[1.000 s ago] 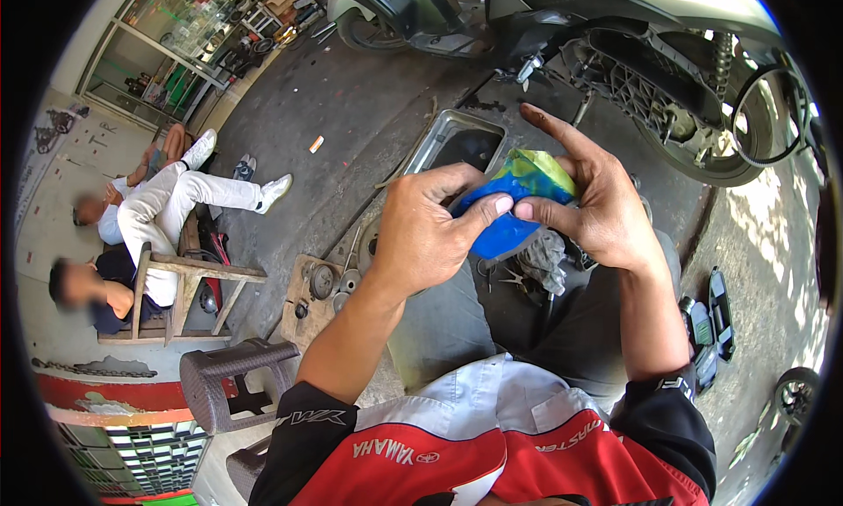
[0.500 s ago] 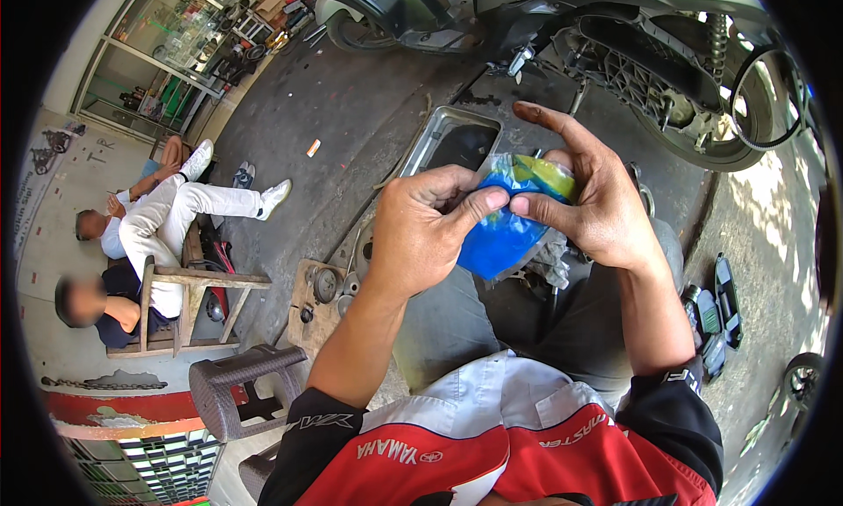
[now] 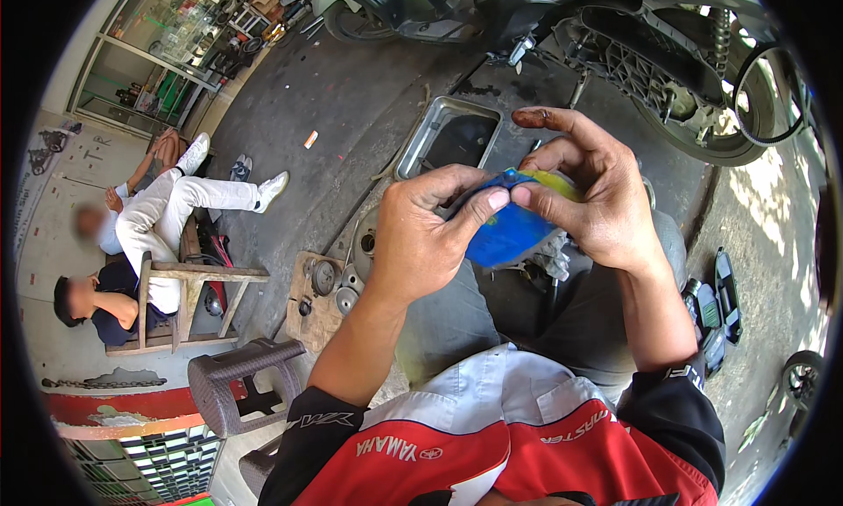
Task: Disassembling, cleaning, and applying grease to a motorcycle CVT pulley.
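A blue plastic packet point(image 3: 502, 236) with a yellow-green corner is held up in front of my lap. My left hand point(image 3: 430, 221) pinches its top edge between thumb and curled fingers. Close against it, my right hand point(image 3: 593, 194) grips the same edge, thumb tip nearly touching the left thumb. The right index finger is stretched away and has a dark, greasy tip. What is inside the packet cannot be made out. Behind and below it, a crumpled grey rag point(image 3: 553, 258) partly shows between my knees.
A metal tray point(image 3: 407, 159) with dark contents lies on the floor ahead. Round metal parts point(image 3: 323, 278) rest on cardboard at left. A scooter point(image 3: 650, 58) stands at far right, an open tool case point(image 3: 716, 322) lower right. Two people sit by a wooden bench point(image 3: 206, 276) at left.
The packet's top edge has folded over and tilted between my fingers, so less of its upper part shows. Both hands stay in nearly the same place.
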The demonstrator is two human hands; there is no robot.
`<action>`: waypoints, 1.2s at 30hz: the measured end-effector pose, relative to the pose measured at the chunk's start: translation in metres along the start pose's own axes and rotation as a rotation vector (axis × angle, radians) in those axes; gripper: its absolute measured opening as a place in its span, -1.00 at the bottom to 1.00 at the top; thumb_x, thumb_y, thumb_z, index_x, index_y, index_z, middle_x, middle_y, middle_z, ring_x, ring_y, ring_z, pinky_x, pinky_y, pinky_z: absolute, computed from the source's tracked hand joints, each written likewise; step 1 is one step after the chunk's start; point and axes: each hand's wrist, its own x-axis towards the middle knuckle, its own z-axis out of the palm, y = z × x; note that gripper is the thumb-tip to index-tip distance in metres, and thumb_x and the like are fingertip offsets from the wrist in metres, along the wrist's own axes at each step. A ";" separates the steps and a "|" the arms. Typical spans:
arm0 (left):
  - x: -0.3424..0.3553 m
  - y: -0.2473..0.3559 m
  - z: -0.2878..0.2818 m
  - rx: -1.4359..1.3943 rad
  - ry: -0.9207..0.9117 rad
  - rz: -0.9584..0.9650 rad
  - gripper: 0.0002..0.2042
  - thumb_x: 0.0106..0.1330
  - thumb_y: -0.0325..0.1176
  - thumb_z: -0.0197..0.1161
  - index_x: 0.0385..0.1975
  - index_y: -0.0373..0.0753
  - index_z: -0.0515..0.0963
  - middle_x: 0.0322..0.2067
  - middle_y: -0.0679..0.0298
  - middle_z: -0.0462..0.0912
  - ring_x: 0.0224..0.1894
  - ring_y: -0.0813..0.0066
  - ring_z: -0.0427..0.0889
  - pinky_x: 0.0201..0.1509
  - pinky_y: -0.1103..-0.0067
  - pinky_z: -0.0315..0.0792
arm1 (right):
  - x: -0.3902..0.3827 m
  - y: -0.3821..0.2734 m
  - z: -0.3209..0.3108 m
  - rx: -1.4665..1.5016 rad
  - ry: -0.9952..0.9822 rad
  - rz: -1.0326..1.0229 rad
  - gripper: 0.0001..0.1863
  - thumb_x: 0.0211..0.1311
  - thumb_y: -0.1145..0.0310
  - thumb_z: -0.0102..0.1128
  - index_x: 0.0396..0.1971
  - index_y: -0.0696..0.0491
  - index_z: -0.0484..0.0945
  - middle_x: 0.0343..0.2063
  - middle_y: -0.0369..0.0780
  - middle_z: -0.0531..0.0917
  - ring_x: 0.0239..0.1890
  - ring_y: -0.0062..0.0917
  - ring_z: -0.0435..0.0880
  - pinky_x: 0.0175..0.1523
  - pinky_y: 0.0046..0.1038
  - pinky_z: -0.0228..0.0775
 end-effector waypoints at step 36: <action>-0.006 -0.014 -0.005 0.112 0.041 0.036 -0.50 0.31 -0.19 0.50 0.14 -0.35 0.56 -0.04 0.20 0.70 -0.07 0.47 0.65 0.00 0.54 0.53 | 0.023 0.038 -0.049 0.210 -0.146 0.183 -0.40 0.20 0.58 0.32 0.27 0.11 0.40 -0.15 -0.25 0.68 -0.13 -0.60 0.67 0.08 -0.54 0.49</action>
